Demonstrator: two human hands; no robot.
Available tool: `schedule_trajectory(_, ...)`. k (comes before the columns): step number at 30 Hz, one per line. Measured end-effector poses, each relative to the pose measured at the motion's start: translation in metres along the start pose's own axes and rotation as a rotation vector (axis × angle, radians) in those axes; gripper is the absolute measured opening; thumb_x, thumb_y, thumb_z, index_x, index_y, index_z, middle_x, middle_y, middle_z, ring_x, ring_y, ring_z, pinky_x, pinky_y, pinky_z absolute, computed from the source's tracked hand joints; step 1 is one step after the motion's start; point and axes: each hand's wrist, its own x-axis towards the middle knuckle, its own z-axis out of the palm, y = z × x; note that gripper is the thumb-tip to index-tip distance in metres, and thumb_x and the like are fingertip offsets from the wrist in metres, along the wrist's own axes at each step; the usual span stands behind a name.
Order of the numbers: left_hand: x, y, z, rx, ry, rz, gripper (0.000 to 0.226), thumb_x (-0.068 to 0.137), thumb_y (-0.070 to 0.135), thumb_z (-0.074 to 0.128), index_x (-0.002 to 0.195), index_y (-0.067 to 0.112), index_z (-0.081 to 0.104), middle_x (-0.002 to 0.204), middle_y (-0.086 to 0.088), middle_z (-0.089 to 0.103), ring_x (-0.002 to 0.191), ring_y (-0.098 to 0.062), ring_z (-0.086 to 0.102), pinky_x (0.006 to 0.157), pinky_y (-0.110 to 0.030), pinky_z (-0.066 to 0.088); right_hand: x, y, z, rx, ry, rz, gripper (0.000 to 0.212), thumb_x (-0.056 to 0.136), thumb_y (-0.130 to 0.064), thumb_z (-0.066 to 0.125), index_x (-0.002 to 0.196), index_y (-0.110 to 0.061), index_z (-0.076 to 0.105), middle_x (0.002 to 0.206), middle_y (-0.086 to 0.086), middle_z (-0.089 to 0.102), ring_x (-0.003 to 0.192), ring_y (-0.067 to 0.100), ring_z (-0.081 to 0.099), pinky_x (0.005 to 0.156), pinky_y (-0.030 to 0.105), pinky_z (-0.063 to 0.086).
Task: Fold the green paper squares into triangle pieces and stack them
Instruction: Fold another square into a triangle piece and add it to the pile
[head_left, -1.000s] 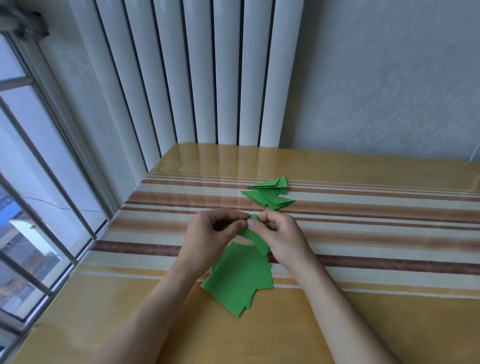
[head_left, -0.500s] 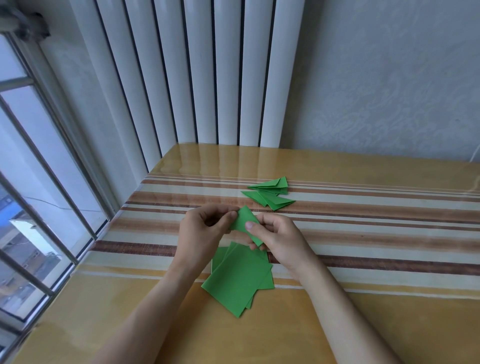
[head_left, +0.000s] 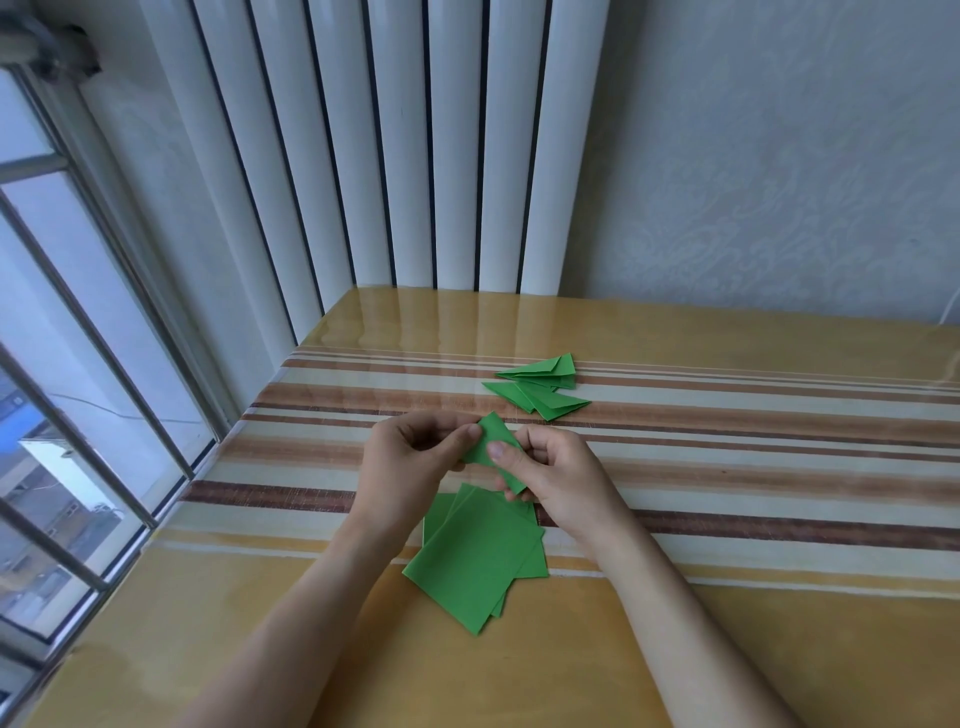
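Both hands above the tabletop (head_left: 779, 649), near its left edge. Left hand (head_left: 410, 457) and right hand (head_left: 550, 467) each pinch a folded green paper strip (head_left: 493, 447) between thumb and fingers — held clear of the surface. Directly below lies the stack of unfolded green squares (head_left: 472, 561); the folded triangle pieces (head_left: 540, 387) lie overlapping toward the far edge — apart from both hands

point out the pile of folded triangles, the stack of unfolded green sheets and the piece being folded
pile of folded triangles (head_left: 540, 395), head view, on a front triangle's flat face
stack of unfolded green sheets (head_left: 470, 564), head view, middle of the top sheet
piece being folded (head_left: 493, 439), head view, bare face between the thumbs
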Motion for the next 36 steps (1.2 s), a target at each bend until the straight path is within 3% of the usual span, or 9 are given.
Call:
schedule_trajectory(3, -0.001, 0.002, -0.001, -0.082, 0.053, -0.064, 0.007, 0.092, 0.013, 0.076, 0.096, 0.01, 0.08, 0.08, -0.001, 0.079, 0.071, -0.007, 0.07, 0.057, -0.018, 0.053, -0.001, -0.002, 0.0, 0.018, -0.005, 0.013, 0.019, 0.103, -0.026, 0.065, 0.093, -0.012, 0.072, 0.073, -0.001, 0.074, 0.068, 0.013, 0.066, 0.063, 0.02, 0.05)
schedule_trajectory(8, 0.003, 0.0, -0.004, -0.193, 0.124, -0.151, 0.008, 0.091, 0.014, 0.076, 0.097, 0.01, 0.081, 0.091, -0.007, 0.08, 0.081, -0.013, 0.072, 0.074, -0.026, 0.057, -0.001, -0.003, 0.001, 0.025, 0.036, -0.005, 0.018, 0.106, -0.023, 0.06, 0.097, -0.015, 0.074, 0.076, 0.007, 0.077, 0.067, 0.016, 0.068, 0.06, 0.021, 0.049)
schedule_trajectory(15, 0.004, -0.001, -0.003, -0.23, 0.166, -0.185, 0.005, 0.092, 0.012, 0.076, 0.092, 0.012, 0.081, 0.084, 0.0, 0.078, 0.075, -0.006, 0.07, 0.067, -0.018, 0.055, 0.0, -0.004, 0.003, 0.063, 0.077, -0.016, 0.029, 0.108, -0.026, 0.055, 0.101, -0.004, 0.073, 0.078, 0.016, 0.077, 0.063, 0.02, 0.069, 0.056, 0.023, 0.048)
schedule_trajectory(20, 0.005, 0.0, -0.005, -0.24, 0.22, -0.189, 0.007, 0.093, 0.011, 0.075, 0.092, 0.014, 0.081, 0.086, 0.001, 0.08, 0.078, -0.006, 0.071, 0.07, -0.019, 0.056, 0.0, -0.002, -0.001, 0.018, 0.094, -0.061, 0.037, 0.107, -0.028, 0.057, 0.08, -0.006, 0.072, 0.073, 0.009, 0.076, 0.064, 0.018, 0.067, 0.058, 0.023, 0.049)
schedule_trajectory(29, 0.006, 0.0, -0.006, -0.229, 0.208, -0.2, 0.007, 0.093, 0.012, 0.074, 0.095, 0.012, 0.081, 0.088, -0.001, 0.079, 0.082, -0.01, 0.07, 0.072, -0.021, 0.057, 0.002, 0.0, -0.003, 0.044, 0.068, -0.022, 0.03, 0.107, -0.017, 0.053, 0.091, 0.002, 0.071, 0.074, 0.007, 0.074, 0.068, 0.016, 0.064, 0.062, 0.025, 0.046)
schedule_trajectory(33, 0.0, 0.007, -0.004, -0.157, 0.083, -0.197, 0.007, 0.093, 0.011, 0.074, 0.094, 0.008, 0.08, 0.079, -0.003, 0.077, 0.072, -0.012, 0.069, 0.058, -0.019, 0.055, 0.0, -0.002, 0.0, -0.019, 0.025, -0.024, 0.033, 0.107, -0.03, 0.055, 0.09, -0.008, 0.072, 0.077, 0.012, 0.072, 0.07, 0.024, 0.065, 0.065, 0.027, 0.047)
schedule_trajectory(36, -0.008, 0.015, 0.004, -0.091, -0.048, -0.172, 0.009, 0.097, 0.004, 0.067, 0.095, -0.001, 0.073, 0.058, 0.005, 0.071, 0.049, -0.002, 0.065, 0.04, -0.008, 0.041, -0.001, -0.004, 0.001, -0.08, 0.015, -0.095, 0.055, 0.1, -0.049, 0.054, 0.084, 0.003, 0.056, 0.078, 0.03, 0.049, 0.07, 0.034, 0.049, 0.071, 0.038, 0.038)
